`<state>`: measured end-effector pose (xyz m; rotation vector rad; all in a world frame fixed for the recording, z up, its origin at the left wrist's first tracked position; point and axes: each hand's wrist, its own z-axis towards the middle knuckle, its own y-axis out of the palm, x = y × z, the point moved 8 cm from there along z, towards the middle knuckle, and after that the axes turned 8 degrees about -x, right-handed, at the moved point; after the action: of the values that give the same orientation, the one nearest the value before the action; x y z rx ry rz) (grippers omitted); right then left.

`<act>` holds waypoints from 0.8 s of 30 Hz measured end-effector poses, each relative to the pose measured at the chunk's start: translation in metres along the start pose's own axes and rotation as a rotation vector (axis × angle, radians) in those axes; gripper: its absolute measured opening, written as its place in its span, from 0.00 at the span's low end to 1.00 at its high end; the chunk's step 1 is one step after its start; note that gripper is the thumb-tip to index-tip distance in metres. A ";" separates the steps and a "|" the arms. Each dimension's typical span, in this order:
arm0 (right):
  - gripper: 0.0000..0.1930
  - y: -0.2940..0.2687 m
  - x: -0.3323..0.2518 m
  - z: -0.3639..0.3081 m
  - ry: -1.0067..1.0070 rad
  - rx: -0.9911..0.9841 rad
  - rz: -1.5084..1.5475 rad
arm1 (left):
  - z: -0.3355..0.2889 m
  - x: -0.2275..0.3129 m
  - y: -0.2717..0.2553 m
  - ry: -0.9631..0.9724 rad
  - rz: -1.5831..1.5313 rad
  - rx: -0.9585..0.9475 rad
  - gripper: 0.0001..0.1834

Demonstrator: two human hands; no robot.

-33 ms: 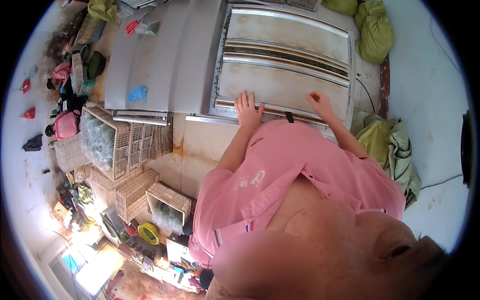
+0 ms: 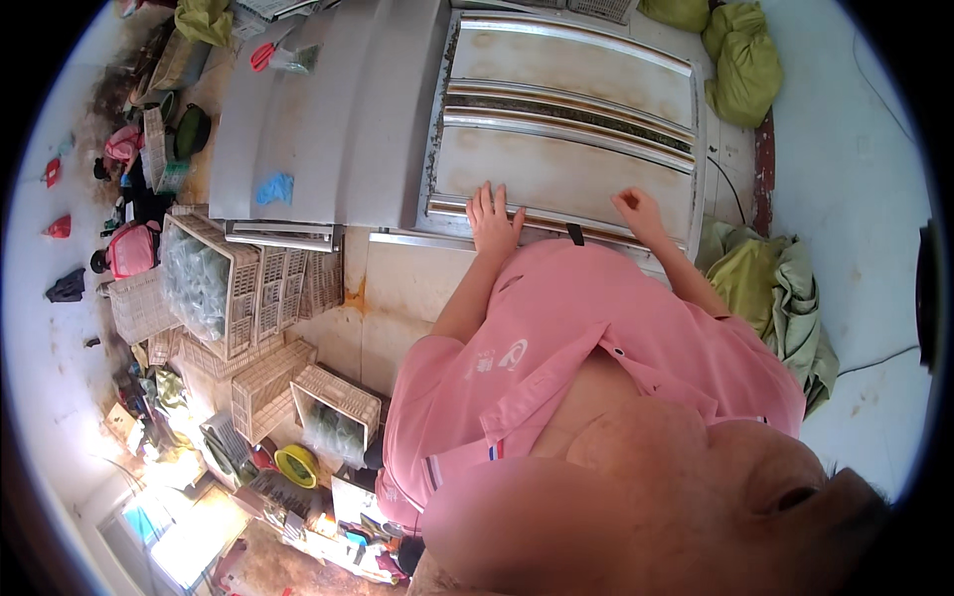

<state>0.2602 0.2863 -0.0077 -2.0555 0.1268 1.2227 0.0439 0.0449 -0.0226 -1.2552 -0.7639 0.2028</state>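
Metal chest (image 2: pixel 569 121): directly in front of the person's belly, two pale panels set in its frame, a dark strip between them.
Left hand (image 2: pixel 494 219): open and flat, fingers slightly spread, on the near rail (image 2: pixel 554 217) toward its left end.
Right hand (image 2: pixel 638 211): fingers curled in, over the near panel (image 2: pixel 566 164) toward its right side; whether they touch or hold anything cannot be told.
Near edge: pink shirt (image 2: pixel 596 298) close up against it, little gap there.
Room ahead: near panel and far panel (image 2: pixel 571 70) spread flat beyond the fingers.
Left side: gray metal surface (image 2: pixel 323 129) right beside the chest, carrying red-handled scissors (image 2: pixel 261 56), a small bag (image 2: pixel 298 60) and crumpled blue plastic (image 2: pixel 275 188).
Right side: green sacks (image 2: pixel 747 70) near the far corner, green cloth (image 2: pixel 790 308) beside the right arm, pale wall (image 2: pixel 845 149) beyond.
Behind left: stacked crates (image 2: pixel 244 298), one filled with clear bags (image 2: pixel 194 278).
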 end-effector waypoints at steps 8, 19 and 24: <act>0.11 0.036 -0.013 -0.028 -0.166 -0.084 -0.112 | 0.001 -0.006 -0.009 -0.069 -0.117 -0.064 0.33; 0.09 0.157 -0.219 -0.036 -0.381 -0.673 -0.015 | -0.086 -0.107 -0.162 -0.372 -0.351 0.507 0.32; 0.08 0.289 -0.347 -0.049 -0.593 -0.895 0.001 | -0.162 -0.303 -0.236 -0.735 -0.394 0.798 0.35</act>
<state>-0.0157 -0.0485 0.1273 -2.2434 -0.8325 2.0770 -0.1422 -0.3214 0.0513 -0.2294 -1.3634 0.5944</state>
